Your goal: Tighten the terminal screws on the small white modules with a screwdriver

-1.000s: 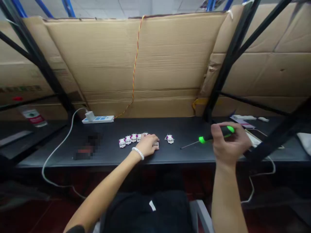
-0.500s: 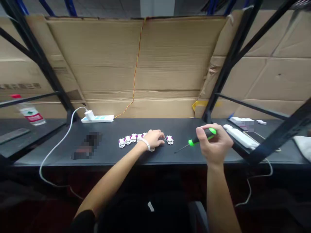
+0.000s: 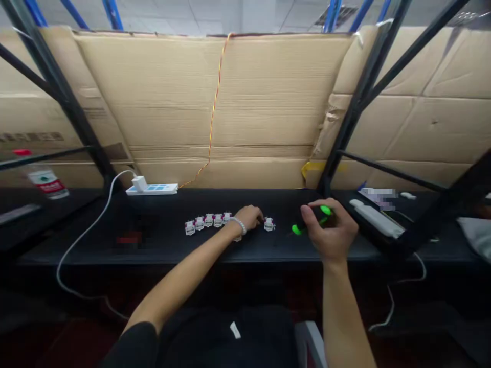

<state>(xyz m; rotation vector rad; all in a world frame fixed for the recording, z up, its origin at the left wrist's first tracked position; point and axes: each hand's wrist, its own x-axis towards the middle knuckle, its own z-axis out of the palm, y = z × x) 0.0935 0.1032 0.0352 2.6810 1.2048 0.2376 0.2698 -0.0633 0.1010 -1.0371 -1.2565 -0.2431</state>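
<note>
Several small white and purple parts (image 3: 208,220) lie in a curved row on the dark table, left of centre. My left hand (image 3: 249,217) reaches across at the row's right end, its fingertips beside a separate white and purple part (image 3: 268,224). Those fingers are bent and partly hidden, so any hold is unclear. Part of another white piece shows under the left wrist. My right hand (image 3: 333,230) is wrapped round a green and black screwdriver (image 3: 311,220), held above the table to the right of the separate part. The screwdriver's shaft is hardly visible.
A white power strip (image 3: 153,189) with a plugged-in cable lies at the back left. Another white strip (image 3: 378,219) lies right, beyond a black frame post (image 3: 345,122). A bottle (image 3: 48,183) stands far left. Cardboard (image 3: 268,102) walls the back. The blurred dark-red item lies left.
My left hand has shifted slightly right, closer to the separate part. My right hand, with the screwdriver, has moved a little left. The view has brightened.
</note>
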